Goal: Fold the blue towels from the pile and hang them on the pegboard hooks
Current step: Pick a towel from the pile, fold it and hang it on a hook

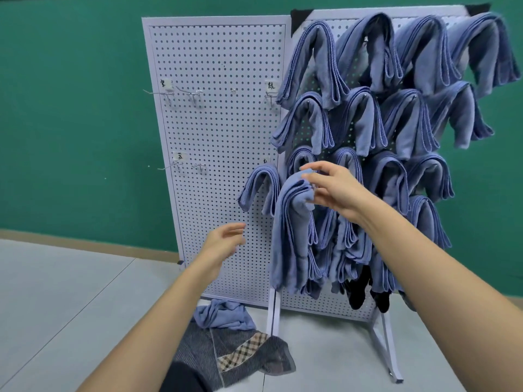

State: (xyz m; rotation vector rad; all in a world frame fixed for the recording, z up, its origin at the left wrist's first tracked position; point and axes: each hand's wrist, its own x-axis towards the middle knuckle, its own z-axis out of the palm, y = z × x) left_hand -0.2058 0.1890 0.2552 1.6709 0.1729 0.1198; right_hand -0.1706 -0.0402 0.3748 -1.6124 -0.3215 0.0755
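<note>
A folded blue towel (291,230) hangs draped at the seam between the two pegboards, its top under my right hand (331,188). The thumb and fingers of that hand pinch the towel's top fold. My left hand (226,239) hovers lower left, in front of the left pegboard (215,66), fingers relaxed and holding nothing. Several folded blue towels (314,60) cover the hooks of the right pegboard (322,304). One more folded towel (259,188) hangs at the left board's right edge. A crumpled blue towel (223,314) lies on the floor below.
Bare hooks (167,94) with small paper labels stick out of the left pegboard's upper and middle rows. A dark striped cloth with a plaid patch (240,355) lies on the grey floor by the stand's white legs (385,343). A green wall stands behind.
</note>
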